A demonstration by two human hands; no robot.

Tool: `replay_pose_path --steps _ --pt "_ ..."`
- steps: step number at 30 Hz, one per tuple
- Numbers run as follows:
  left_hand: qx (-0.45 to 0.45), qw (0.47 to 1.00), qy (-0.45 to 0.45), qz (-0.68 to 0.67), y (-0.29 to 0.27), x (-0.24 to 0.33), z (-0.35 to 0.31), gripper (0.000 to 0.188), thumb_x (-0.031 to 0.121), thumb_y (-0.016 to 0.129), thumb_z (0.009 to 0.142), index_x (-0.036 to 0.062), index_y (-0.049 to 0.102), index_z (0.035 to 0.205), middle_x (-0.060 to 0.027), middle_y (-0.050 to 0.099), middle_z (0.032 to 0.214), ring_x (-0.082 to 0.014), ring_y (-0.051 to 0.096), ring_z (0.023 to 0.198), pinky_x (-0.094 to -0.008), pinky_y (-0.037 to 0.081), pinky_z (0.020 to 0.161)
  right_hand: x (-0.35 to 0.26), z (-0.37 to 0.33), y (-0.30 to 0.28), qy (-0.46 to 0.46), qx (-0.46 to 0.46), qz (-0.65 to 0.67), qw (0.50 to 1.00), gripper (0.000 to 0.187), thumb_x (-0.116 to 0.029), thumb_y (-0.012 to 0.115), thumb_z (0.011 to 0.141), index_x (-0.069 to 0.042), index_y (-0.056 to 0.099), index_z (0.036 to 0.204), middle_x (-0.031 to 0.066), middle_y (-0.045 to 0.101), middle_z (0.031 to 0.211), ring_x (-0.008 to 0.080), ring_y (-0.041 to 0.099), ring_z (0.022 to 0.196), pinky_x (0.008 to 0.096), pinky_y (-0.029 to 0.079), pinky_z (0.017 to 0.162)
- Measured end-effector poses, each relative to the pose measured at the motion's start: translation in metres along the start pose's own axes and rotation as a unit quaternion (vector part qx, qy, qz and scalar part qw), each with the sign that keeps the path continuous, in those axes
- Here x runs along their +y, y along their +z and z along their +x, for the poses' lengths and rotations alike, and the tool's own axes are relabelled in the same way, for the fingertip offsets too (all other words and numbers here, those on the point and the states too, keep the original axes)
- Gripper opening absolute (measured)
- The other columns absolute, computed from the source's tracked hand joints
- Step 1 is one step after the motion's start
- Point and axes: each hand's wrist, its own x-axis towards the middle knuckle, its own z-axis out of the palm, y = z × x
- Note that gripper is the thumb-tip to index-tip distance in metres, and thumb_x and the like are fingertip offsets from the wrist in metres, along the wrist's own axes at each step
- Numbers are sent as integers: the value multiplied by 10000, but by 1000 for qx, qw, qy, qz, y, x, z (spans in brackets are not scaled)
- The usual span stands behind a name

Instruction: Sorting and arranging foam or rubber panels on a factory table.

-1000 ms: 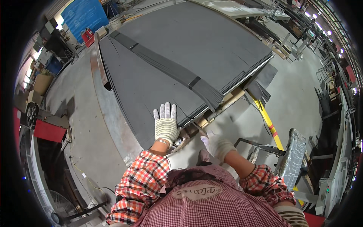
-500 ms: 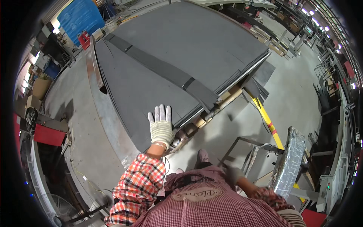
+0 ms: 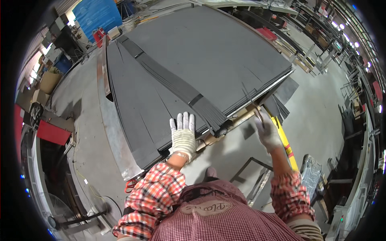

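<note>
My left hand [image 3: 183,138], in a striped knit glove with pale fingers, lies flat with fingers stretched on the near edge of a broad stack of dark grey sheets [image 3: 209,52]. Just beyond its fingertips runs a bundle of long grey strips [image 3: 173,82], bound by two dark bands and lying across the stack. My right hand [image 3: 266,130], also gloved and slightly blurred, is at the stack's right near edge, closed round a thin dark tool [image 3: 248,93]. The tool points up and away over the sheets; its exact kind is unclear.
Wooden supports [image 3: 241,119] show under the stack's near edge. A yellow bar [image 3: 286,142] slants down beside my right hand. To the left stands a rusty metal beam [image 3: 105,72]. A foil-wrapped object [image 3: 311,172] is at the lower right, near a dark metal frame [image 3: 251,170].
My right hand has risen from beside my waist to the stack's edge, bringing the thin tool into view. My left hand remains flat on the sheets; the view has shifted slightly.
</note>
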Motion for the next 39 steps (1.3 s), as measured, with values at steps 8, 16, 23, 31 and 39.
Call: replay_pose_path --steps 8,16,23,31,39 --pt "8 996 -72 57 19 -12 29 987 340 755 665 75 200 1437 -130 224 1494 -324 208 1380 -550 162 1102 -64 124 66 57 -211 -107 970 493 -410 475 916 -103 423 1299 210 629 1043 392 584 999 459 455 864" --pt "-36 995 -87 43 1 -13 40 1039 306 792 626 91 185 1441 -112 209 1501 -307 188 1389 -529 153 1113 -17 144 79 49 -213 -90 972 495 -428 516 890 -103 462 1260 207 622 1067 383 586 1004 454 467 854" --pt "-43 995 -89 10 -10 -4 38 1032 353 767 634 59 187 1435 -155 201 1494 -328 158 1392 -506 100 1127 17 181 51 2 -83 -81 993 451 -337 552 877 -81 472 1240 219 625 1007 397 583 965 469 461 840" --pt "-59 993 -90 43 -9 -11 31 992 388 733 665 56 202 1434 -157 202 1488 -337 157 1388 -511 97 1125 12 67 92 273 -191 343 878 485 -486 509 904 -9 522 817 121 516 625 177 526 499 334 463 500" --pt "-28 994 -92 45 -6 -17 30 977 371 736 646 43 232 1417 -151 225 1481 -337 175 1380 -499 96 1126 16 33 142 290 -238 446 813 526 -573 465 886 -54 532 941 81 555 705 146 510 521 279 431 474"
